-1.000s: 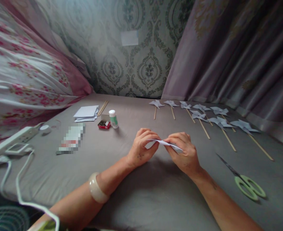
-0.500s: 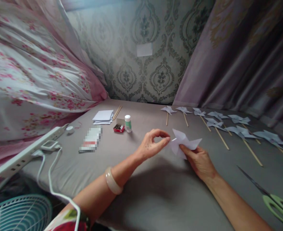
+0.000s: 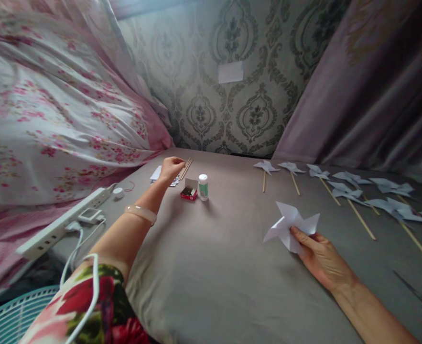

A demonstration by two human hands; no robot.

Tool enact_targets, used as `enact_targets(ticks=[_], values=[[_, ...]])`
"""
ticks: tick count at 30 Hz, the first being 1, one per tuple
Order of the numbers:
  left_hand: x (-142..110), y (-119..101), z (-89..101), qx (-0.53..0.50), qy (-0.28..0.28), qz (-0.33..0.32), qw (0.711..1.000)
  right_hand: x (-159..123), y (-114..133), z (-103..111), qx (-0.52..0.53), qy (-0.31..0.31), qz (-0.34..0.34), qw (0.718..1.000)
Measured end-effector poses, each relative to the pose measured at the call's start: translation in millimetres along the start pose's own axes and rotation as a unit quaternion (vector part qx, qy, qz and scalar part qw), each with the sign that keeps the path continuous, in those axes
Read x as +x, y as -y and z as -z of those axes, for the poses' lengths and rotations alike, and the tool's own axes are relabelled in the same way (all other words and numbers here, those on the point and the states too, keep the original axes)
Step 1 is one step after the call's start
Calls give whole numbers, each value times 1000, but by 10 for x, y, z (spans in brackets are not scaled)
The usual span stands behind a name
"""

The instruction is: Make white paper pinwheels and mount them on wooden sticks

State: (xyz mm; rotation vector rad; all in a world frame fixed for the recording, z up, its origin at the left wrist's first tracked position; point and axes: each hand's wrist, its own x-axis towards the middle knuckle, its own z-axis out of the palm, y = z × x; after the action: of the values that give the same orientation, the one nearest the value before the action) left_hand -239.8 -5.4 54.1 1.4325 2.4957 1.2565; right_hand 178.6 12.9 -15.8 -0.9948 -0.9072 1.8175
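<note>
A folded white paper pinwheel without a stick is pinched in my right hand, thumb on its front near the middle. My left hand is stretched far out to the back left, its fingers loosely curved beside the thin wooden sticks. No object shows in it; whether its fingertips touch the sticks is hard to see. Below that hand lies a stack of white paper, partly covered by it. Close by stand a small open red box with dark contents and a white-capped bottle with a green label.
Several white pinwheels on sticks lie along the right side of the grey-covered surface. Dark scissor blades show at the right edge. A power strip with white cables runs along the left edge, above a teal fan grille.
My left hand has moved from beside the pinwheel to the sticks at the back left. My right hand keeps the pinwheel, now turned more face-on. The view has shifted left.
</note>
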Motion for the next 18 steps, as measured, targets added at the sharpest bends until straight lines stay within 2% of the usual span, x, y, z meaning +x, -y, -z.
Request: enact_targets(ticks=[2, 5, 11, 18], values=[[117, 172, -51, 41, 28, 8, 999, 9, 5, 13, 1, -4, -6, 1000], [279, 299, -131, 103, 63, 13, 993, 16, 15, 26, 0, -14, -9, 1000], [561, 313, -328, 206, 107, 9, 973, 20, 5, 43, -7, -26, -13, 1000], [666, 389, -512, 270, 132, 12, 954, 9, 28, 30, -17, -33, -24, 999]])
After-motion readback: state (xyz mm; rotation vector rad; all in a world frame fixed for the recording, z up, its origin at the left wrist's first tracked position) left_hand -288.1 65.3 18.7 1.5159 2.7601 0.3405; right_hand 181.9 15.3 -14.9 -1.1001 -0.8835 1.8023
